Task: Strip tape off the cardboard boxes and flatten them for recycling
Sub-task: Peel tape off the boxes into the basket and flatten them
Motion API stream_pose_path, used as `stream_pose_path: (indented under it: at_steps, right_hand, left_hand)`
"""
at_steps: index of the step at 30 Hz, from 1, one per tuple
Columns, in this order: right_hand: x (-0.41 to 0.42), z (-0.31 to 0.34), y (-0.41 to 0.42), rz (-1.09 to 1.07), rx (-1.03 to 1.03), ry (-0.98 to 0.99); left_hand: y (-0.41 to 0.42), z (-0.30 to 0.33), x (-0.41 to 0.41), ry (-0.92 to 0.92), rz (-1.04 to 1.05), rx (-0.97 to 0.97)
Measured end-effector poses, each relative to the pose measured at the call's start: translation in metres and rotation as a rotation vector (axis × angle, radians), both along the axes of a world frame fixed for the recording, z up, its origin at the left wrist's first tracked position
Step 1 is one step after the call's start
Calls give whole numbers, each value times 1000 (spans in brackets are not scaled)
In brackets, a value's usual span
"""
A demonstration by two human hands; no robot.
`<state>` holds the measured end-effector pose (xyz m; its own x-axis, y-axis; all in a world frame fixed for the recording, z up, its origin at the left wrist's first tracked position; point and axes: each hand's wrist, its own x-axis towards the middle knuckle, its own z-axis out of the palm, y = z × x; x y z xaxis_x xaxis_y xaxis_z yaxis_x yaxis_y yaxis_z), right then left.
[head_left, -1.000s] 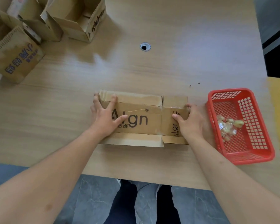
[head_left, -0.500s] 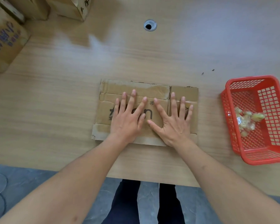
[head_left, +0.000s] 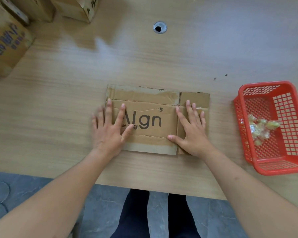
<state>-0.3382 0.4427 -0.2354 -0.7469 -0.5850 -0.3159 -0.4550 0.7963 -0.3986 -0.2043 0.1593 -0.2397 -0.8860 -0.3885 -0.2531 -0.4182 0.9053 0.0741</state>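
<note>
Now flattened box (head_left: 150, 117) under straight fingers (head_left: 190, 109).

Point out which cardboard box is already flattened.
The Algn box, lying flat under the left hand and right hand. The three boxes at the far left corner still stand upright, unflattened.

Two bare forearms, no sleeves visible up to the frame edges, no watch, ring or bracelet on wrists or fingers. Left hand (head_left: 108, 133) and right hand (head_left: 193, 133) uncovered, with short, plain fingernails. Lower down, between the arms, two legs in dark trousers (head_left: 138, 215), almost black, plain, without any visible pattern or marking.
</note>
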Motion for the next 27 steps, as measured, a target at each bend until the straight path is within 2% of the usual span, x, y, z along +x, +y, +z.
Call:
stream_pose_path:
  at_steps: [4, 8, 12, 15, 23, 27]
  right_hand:
    - [4, 5, -1, -98, 7, -15]
    - [20, 18, -7, -557, 124, -91]
    - [26, 25, 0, -611, 91, -7]
    - [19, 32, 13, -592, 57, -9]
    - [27, 84, 34, -498, -241, -148]
    - [52, 117, 29, -497, -270, -71]
  left_hand:
    - [24, 13, 3, -21, 217, 69]
    - [36, 34, 5, 68, 439, 186]
    - [41, 56, 16, 8, 709, 471]
    - [56, 68, 38, -23, 669, 644]
    - [50, 99, 62, 61, 622, 590]
    - [27, 127, 60, 143, 487, 602]
